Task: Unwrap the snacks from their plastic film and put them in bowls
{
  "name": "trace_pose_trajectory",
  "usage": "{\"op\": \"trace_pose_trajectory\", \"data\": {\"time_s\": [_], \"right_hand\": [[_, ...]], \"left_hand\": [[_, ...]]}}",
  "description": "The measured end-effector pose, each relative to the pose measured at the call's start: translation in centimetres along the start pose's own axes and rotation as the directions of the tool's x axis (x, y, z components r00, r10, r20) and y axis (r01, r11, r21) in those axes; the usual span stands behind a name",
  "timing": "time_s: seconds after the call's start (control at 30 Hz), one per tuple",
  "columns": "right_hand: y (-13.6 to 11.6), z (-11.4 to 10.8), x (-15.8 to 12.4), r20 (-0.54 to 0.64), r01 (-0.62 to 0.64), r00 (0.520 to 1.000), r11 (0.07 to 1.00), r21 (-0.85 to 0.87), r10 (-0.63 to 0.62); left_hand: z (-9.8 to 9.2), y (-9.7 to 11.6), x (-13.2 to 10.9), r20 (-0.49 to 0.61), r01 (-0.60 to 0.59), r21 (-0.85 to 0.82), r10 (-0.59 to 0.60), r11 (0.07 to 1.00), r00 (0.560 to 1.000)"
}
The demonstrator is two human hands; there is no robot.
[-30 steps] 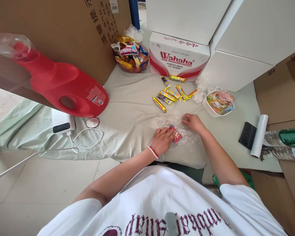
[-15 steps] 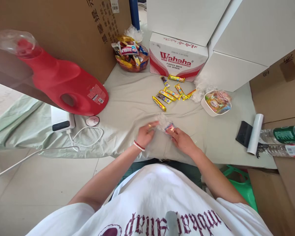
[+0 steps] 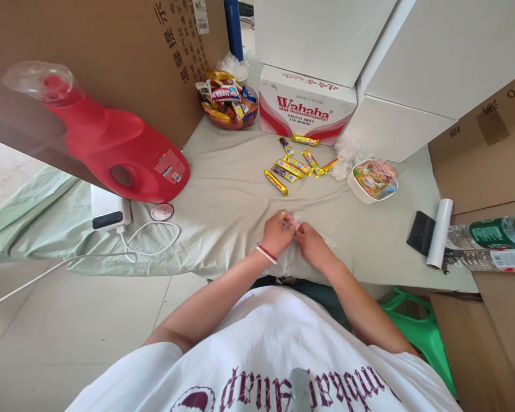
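Both hands meet low over the cloth-covered surface [image 3: 236, 200]. My left hand [image 3: 278, 233], with a red and white bracelet at its wrist, is closed on one side of a small red and white packet [image 3: 299, 225]. Fingers of my right hand [image 3: 312, 245] pinch the packet's other side. Most of the packet is hidden by the fingers. Thin clear plastic [image 3: 328, 241] shows faintly beside my right hand. Beyond the hands lie several yellow-wrapped sticks [image 3: 276, 182] and dark-wrapped ones [image 3: 284, 173].
A bowl of snacks [image 3: 229, 109] stands at the back beside the Wahaha box [image 3: 304, 109]. To the right are crumpled plastic [image 3: 347, 154], a white tub [image 3: 364, 193] and bottles [image 3: 498, 233]. A red jug [image 3: 129, 149] and white power bank [image 3: 107, 209] are left.
My left hand has moved right and closed on the packet beside my right hand. The clear plastic that lay between the hands now shows at the right of my right hand.
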State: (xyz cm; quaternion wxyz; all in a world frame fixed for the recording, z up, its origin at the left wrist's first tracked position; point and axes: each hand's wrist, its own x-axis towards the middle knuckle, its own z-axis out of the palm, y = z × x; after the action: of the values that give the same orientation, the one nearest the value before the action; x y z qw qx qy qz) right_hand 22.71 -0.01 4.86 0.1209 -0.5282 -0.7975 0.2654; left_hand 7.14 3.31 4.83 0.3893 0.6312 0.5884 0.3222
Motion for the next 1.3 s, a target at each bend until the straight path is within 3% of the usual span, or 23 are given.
{"op": "trace_pose_trajectory", "data": {"time_s": [0.1,0.23,0.27,0.33,0.43,0.47,0.53,0.67,0.77,0.87,0.97,1.1,1.2,1.3], "right_hand": [[0.0,0.0,-1.3,-0.079,0.13,0.99,0.982,0.134,-0.12],[1.0,-0.4,-4.2,-0.069,0.216,0.976,0.944,0.25,-0.205],[1.4,-0.5,-4.8,-0.098,0.185,0.982,0.943,0.275,-0.164],[2.6,-0.5,-5.6,-0.269,0.03,0.962,0.964,0.264,0.043],[4.3,-0.2,-5.9,-0.536,-0.321,0.775,0.939,0.123,0.335],[4.6,-0.1,-5.9,-0.552,-0.388,0.751,0.918,0.074,0.362],[4.7,-0.1,-5.9,-0.483,-0.4,0.796,0.916,0.034,0.365],[2.6,-1.1,-4.8,-0.384,-0.275,0.865,0.946,0.174,0.322],[0.8,-1.5,-1.8,-0.389,-0.177,0.892,0.971,0.162,0.228],[-0.4,-0.7,1.7,-0.314,-0.141,0.936,0.986,0.087,0.161],[-1.4,0.5,3.6,-0.235,-0.121,0.965,0.993,0.011,0.12],[-2.5,1.8,3.2,-0.23,-0.087,0.971,0.991,-0.102,0.062],[-2.3,2.4,2.6,-0.241,-0.071,0.97,0.99,-0.12,0.04],[-1.2,2.2,2.4,-0.303,-0.113,0.949,0.99,-0.088,0.082]], "left_hand": [[0.7,0.2,-1.6,0.088,-0.137,-0.132,0.149,0.982,0.985],[1.0,-1.2,-2.9,0.22,-0.388,0.036,0.372,0.921,0.902],[1.0,-1.6,-3.1,0.241,-0.443,0.098,0.411,0.891,0.879],[1.2,-2.4,-3.2,0.267,-0.51,0.202,0.455,0.836,0.85],[1.6,-2.8,-3.3,0.3,-0.561,0.317,0.48,0.765,0.824],[1.7,-2.9,-3.4,0.306,-0.569,0.349,0.483,0.745,0.82],[1.8,-2.8,-3.5,0.312,-0.578,0.404,0.487,0.709,0.816],[2.0,-2.7,-3.6,0.341,-0.6,0.469,0.494,0.648,0.8],[2.3,-2.7,-3.7,0.401,-0.633,0.483,0.49,0.605,0.774],[2.0,-2.7,-4.2,0.455,-0.647,0.489,0.461,0.585,0.762],[0.2,-3.3,-5.4,0.441,-0.623,0.474,0.444,0.623,0.78],[-3.9,-5.2,-7.5,0.365,-0.585,0.416,0.462,0.696,0.809],[-6.7,-7.0,-8.5,0.263,-0.52,0.426,0.449,0.74,0.854],[-8.3,-7.9,-9.0,0.114,-0.427,0.408,0.419,0.807,0.901]]}}
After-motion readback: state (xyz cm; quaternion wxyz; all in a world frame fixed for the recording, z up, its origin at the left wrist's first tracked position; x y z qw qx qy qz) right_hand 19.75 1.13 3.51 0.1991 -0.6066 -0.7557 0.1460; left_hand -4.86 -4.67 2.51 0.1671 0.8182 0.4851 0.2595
